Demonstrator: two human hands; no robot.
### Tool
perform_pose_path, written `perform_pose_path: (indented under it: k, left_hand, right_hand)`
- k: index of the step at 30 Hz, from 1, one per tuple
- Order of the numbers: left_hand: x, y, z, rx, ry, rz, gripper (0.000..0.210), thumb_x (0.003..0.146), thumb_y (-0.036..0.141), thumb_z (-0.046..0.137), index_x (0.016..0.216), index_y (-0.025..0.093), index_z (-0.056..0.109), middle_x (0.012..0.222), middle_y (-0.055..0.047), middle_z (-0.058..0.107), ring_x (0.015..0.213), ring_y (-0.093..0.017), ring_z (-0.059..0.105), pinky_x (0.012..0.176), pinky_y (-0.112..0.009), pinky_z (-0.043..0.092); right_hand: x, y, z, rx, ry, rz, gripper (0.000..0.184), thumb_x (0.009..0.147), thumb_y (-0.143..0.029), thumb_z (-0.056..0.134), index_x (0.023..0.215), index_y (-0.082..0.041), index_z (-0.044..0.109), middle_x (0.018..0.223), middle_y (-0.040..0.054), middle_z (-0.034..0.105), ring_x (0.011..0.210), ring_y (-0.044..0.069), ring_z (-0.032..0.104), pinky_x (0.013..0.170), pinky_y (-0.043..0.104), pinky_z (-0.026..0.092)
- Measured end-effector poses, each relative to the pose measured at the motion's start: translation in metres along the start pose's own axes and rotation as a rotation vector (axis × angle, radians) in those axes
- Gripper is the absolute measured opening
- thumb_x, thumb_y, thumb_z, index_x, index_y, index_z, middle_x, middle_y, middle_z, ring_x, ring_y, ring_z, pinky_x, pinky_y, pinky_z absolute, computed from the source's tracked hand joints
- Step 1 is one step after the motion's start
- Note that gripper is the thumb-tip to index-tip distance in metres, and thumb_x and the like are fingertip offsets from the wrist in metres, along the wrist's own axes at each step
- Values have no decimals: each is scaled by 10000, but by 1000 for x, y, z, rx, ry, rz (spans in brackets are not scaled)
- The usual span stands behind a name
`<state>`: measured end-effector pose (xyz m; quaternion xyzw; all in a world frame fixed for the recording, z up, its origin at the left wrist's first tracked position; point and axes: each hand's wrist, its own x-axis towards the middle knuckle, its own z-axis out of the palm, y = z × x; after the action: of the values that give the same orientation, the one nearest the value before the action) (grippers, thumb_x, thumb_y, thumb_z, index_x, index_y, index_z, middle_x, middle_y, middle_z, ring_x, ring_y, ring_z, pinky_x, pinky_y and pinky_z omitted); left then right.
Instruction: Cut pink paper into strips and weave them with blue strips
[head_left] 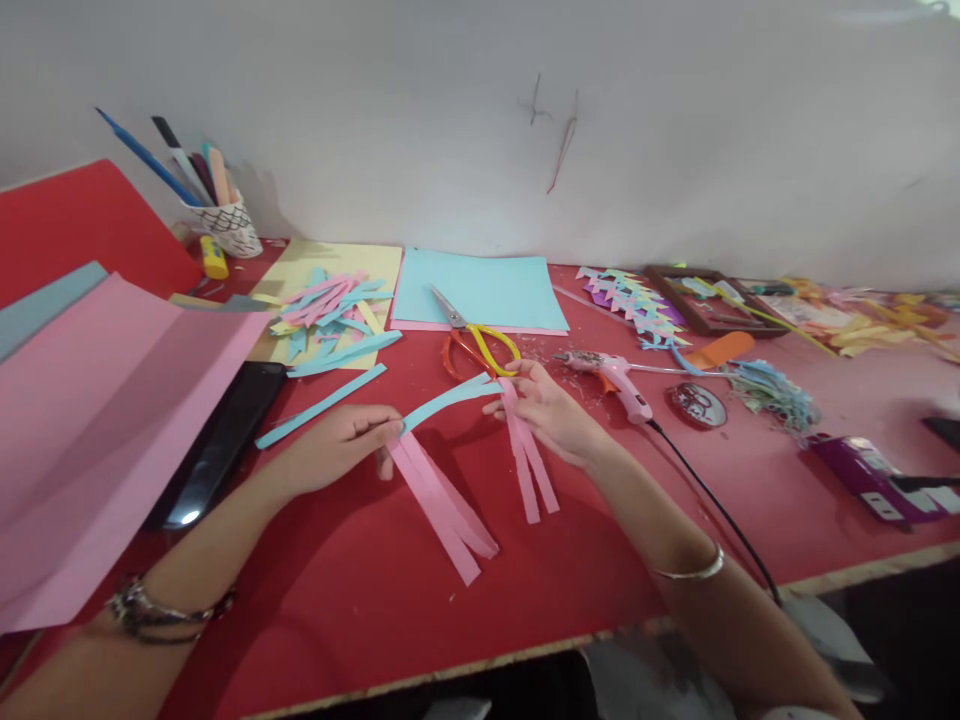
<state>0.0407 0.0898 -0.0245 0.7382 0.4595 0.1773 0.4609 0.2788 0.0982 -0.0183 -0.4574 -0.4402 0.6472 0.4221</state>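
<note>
1. Red table (330, 620) against white wall (450, 130).
2. Left hand (352, 440): thumb and fingers pinched together on one end of blue strip (444, 402) and top of long pink strips (441, 505).
3. Right hand (544, 410): fingers closed on top of short pink strips (519, 445), at blue strip's other end; exact grip on the blue cannot be told.
4. Blue strip spans between both hands, over table; pink ones hang down toward the person.
5. Scissors (463, 323) just beyond right hand.
6. Strip pile (337, 305) on yellow sheet (300, 262), left of blue sheet (480, 290).
7. Phone (225, 440) far left, beside pink sheet (112, 430).
8. Glue gun (626, 385) right of right hand.
</note>
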Motion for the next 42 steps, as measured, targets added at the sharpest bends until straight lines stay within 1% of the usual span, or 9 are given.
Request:
perform_pose_path:
  k: [7, 12, 18, 28, 30, 32, 35, 38, 42]
  left_hand:
    - [2, -3, 0, -10, 20, 2, 299, 808, 417, 364, 615, 210, 460, 492, 51, 606, 520, -124, 586, 577, -223, 445]
    - [1, -6, 0, -17, 40, 12, 299, 813, 410, 369, 622, 205, 472, 500, 56, 598, 512, -114, 578, 579, -216, 442]
    - [1, -5, 0, -20, 53, 7, 302, 818, 404, 369, 620, 202, 475, 515, 54, 602, 525, -111, 579, 584, -212, 442]
    - [-1, 0, 0, 24, 140, 110, 336, 821, 392, 354, 582, 202, 494, 505, 38, 590, 514, -109, 557, 575, -209, 446]
    - [-2, 4, 1, 9, 182, 136, 330, 815, 396, 351, 590, 204, 497, 491, 35, 579, 495, -110, 549, 549, -209, 446]
    - [-4, 7, 2, -5, 216, 155, 313, 805, 393, 358, 593, 206, 492, 483, 31, 575, 485, -112, 547, 523, -205, 444]
    - [-6, 10, 4, -18, 238, 174, 285, 796, 378, 373, 601, 207, 491, 485, 31, 577, 465, -105, 539, 496, -198, 440]
    - [-7, 11, 5, -24, 222, 171, 272, 794, 373, 379, 618, 204, 499, 490, 29, 582, 449, -98, 530, 484, -196, 439]
    - [-5, 10, 5, -13, 204, 164, 281, 793, 379, 377, 620, 201, 508, 489, 28, 578, 451, -97, 528, 490, -199, 441]
  right_hand:
    - [-5, -4, 3, 22, -15, 134, 377, 739, -132, 559, 1009, -262, 331, 742, -71, 553, 573, 90, 601, 533, 241, 504]
    - [-4, -9, 2, 118, 35, 238, 180, 824, -203, 460, 990, -222, 394, 683, -20, 617, 476, 65, 512, 449, 173, 414]
    - [-1, -8, -3, 156, 16, 255, 157, 812, -129, 408, 861, -108, 556, 758, 77, 662, 550, 60, 508, 507, 174, 398]
    - [-1, 0, -8, 41, -125, 166, 141, 747, -72, 540, 798, -128, 659, 835, 29, 667, 745, 57, 599, 754, 181, 467]
    - [-1, 0, -8, 46, -161, 155, 105, 772, -162, 555, 788, -125, 652, 836, 36, 664, 707, 62, 613, 687, 176, 493]
    - [-1, -1, -8, 18, -184, 172, 164, 792, -270, 550, 803, -130, 632, 759, 26, 658, 537, 49, 585, 497, 158, 472]
    - [-1, -2, -8, -38, -207, 219, 235, 816, -356, 495, 811, -138, 581, 559, -22, 595, 300, 16, 419, 295, 139, 285]
    - [-1, -2, -10, -20, -189, 245, 191, 833, -313, 418, 796, -154, 517, 487, -45, 547, 245, 9, 319, 281, 144, 196]
    - [-1, -2, -13, -1, -208, 221, 109, 798, -250, 421, 735, -169, 458, 497, -34, 557, 269, 10, 287, 315, 154, 200]
